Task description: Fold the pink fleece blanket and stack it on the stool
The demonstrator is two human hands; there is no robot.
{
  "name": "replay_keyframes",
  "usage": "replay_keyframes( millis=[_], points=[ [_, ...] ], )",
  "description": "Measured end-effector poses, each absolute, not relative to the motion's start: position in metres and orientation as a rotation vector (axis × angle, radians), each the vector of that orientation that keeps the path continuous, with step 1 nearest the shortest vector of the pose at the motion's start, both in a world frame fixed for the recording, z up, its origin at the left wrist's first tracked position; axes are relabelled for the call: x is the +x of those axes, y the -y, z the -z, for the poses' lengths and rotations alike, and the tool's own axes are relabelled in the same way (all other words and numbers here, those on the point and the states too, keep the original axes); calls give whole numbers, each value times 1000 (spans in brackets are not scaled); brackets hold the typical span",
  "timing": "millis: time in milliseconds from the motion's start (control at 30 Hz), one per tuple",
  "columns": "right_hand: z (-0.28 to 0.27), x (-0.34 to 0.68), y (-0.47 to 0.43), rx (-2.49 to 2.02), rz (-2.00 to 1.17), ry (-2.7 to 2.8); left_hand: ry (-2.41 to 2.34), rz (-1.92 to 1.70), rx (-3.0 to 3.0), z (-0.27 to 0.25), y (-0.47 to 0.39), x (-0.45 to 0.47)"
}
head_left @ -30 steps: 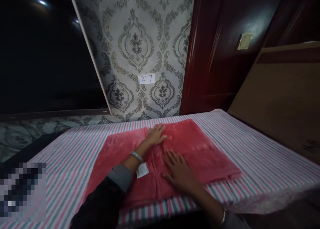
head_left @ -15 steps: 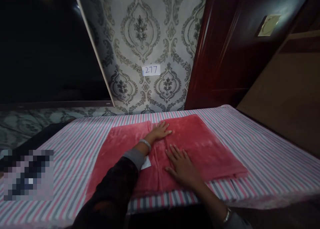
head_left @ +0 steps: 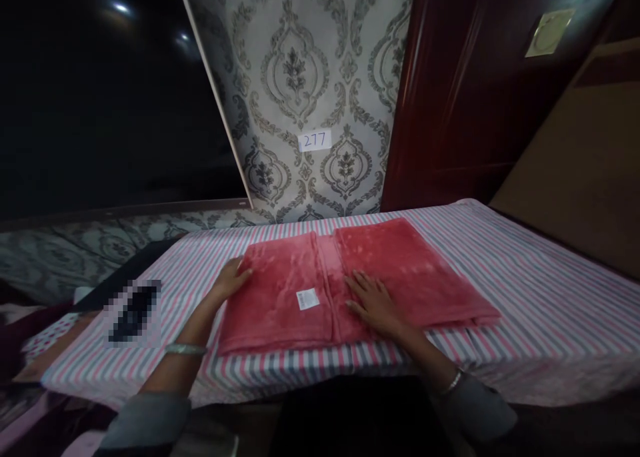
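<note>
A red plush blanket lies on the striped cloth, its left and right sides folded in toward a narrow lighter strip down the middle. A white label shows on the left fold. At the blanket's left edge, near the far corner, is my left hand, thumb apart from the fingers and touching the edge; some fingers are partly hidden. My right hand rests flat on the inner side of the right fold, fingers spread. Neither hand appears to grip anything.
Pink, grey and white striped cloth covers the table. A dark blurred-out object lies on it at left. Behind stand a large black screen and a patterned wall with a paper marked 277. A brown panel slopes at right.
My left hand has moved left from the middle of the blanket to its left edge, uncovering the label. The right hand stays on the right fold. The view has shifted somewhat.
</note>
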State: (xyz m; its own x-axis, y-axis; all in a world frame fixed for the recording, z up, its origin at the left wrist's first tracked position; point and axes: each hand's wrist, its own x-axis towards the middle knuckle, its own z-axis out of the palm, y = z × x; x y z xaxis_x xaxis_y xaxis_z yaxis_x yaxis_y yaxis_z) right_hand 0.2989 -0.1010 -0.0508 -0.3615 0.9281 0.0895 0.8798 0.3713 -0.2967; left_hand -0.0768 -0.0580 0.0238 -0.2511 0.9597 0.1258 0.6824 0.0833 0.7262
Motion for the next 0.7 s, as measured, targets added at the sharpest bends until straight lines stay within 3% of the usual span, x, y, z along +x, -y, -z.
replay_keyframes(
  millis=[133,267,500,700],
  points=[
    [34,272,105,-1437,-222,2348,-1998,-1093,1215,-15,94,-97],
    [28,242,108,-1286,-224,2405,-1656,-1148,985,-8,109,-88],
    [42,236,107,-1272,-467,2574,-1419,-1167,841,-9,116,-80],
    [-4,209,81,-1208,-610,2262,-1415,-1247,924,-26,107,-68]
  ],
)
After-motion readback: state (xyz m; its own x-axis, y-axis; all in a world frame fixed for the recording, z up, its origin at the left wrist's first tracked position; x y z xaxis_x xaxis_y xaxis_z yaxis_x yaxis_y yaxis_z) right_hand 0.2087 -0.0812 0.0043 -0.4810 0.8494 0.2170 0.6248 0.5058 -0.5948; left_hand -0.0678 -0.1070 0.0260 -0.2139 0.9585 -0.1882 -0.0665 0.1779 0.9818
